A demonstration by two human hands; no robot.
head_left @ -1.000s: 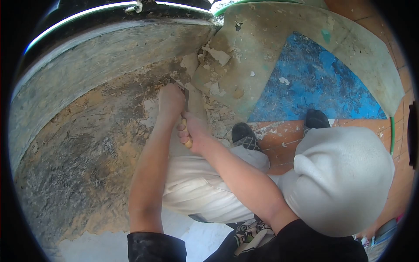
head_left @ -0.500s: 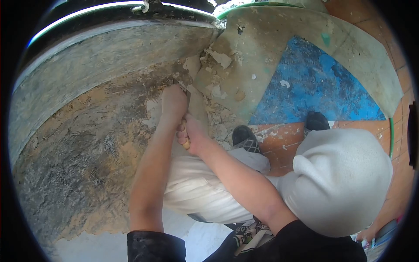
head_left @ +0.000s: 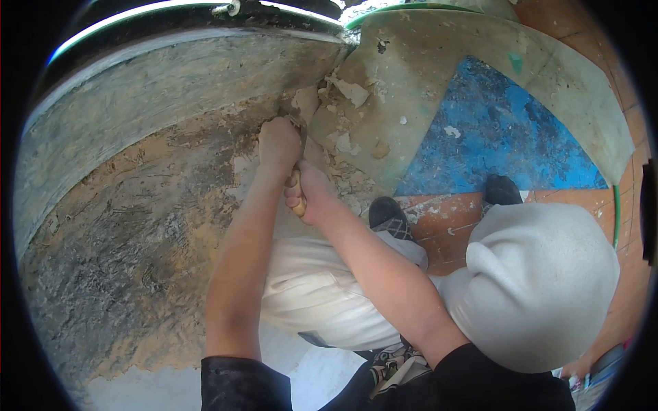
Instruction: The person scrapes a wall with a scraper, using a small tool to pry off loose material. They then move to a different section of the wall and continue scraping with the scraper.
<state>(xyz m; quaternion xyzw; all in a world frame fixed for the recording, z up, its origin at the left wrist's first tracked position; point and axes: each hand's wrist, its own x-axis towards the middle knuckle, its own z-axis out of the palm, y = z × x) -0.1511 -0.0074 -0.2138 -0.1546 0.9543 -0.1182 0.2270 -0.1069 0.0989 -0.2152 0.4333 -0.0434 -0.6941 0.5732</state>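
My right hand (head_left: pixel 314 193) is closed round the light wooden handle (head_left: pixel 297 198) of a hand tool. Just ahead of it, my left hand (head_left: pixel 279 145) is wrapped round the front part of the same tool, with a strip of its dark blade (head_left: pixel 303 142) showing beside the fingers. The tip meets the rough wall (head_left: pixel 151 219) near the corner, where it is partly hidden by my left hand. Bare tan and dark patches cover this wall, and loose flakes (head_left: pixel 349 91) lie to the right of the hands.
A curved grey-green band (head_left: pixel 171 82) runs along the upper left. On the right lie a blue sheet (head_left: pixel 493 137) and a dull mat (head_left: pixel 576 75) over orange tiles (head_left: pixel 445 233). A green hose (head_left: pixel 615 219) passes the mat's edge. My knee in light trousers (head_left: pixel 541 281) is lower right.
Both hands and the tool have shifted slightly right, and my left hand is a little further up toward the corner. The grip of both hands is unchanged.
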